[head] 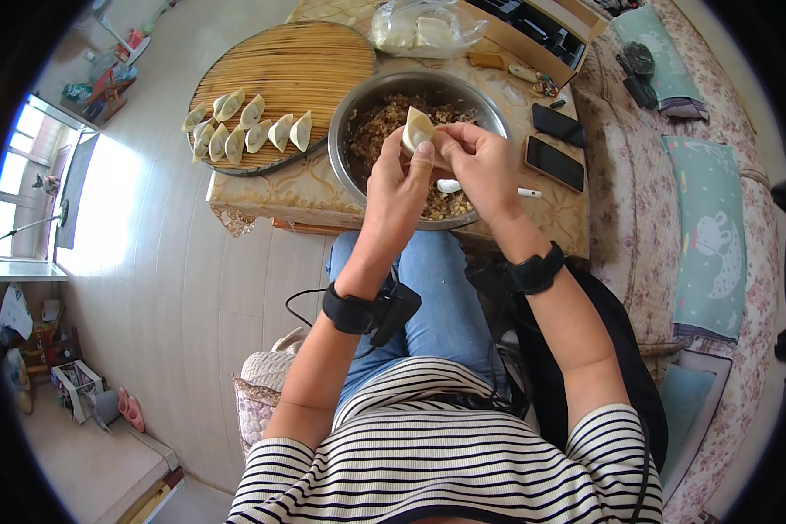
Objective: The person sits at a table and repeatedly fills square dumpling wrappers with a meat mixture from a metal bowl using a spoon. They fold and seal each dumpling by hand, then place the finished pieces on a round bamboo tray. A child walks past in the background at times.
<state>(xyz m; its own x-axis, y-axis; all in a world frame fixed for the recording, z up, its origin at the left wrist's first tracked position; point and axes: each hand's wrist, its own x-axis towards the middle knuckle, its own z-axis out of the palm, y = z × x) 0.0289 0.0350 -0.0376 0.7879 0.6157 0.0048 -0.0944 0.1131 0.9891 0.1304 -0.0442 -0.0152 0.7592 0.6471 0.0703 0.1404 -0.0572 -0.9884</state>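
Note:
My left hand [399, 173] and my right hand [481, 167] are raised over a stainless steel bowl [342, 154], both gripping one pale wonton [418, 126] between thumbs and fingers. The wonton's upper end stands up as a folded point; its lower part is hidden by my fingers. Inside the bowl lies brown minced filling [376, 128], with yellowish bits near the front. A white spoon [448, 187] rests in the bowl, its handle passing behind my right wrist and over the rim. Left of the bowl, several folded wontons [257, 135] stand on a round slatted tray [288, 65].
A clear plastic bag of wrappers [425, 29] and a cardboard box [563, 62] stand at the back. Two phones [554, 162] and keys [546, 85] lie at the right of the patterned tablecloth [288, 196]. A floral sofa [622, 216] with green cushions [707, 229] borders the table's right side.

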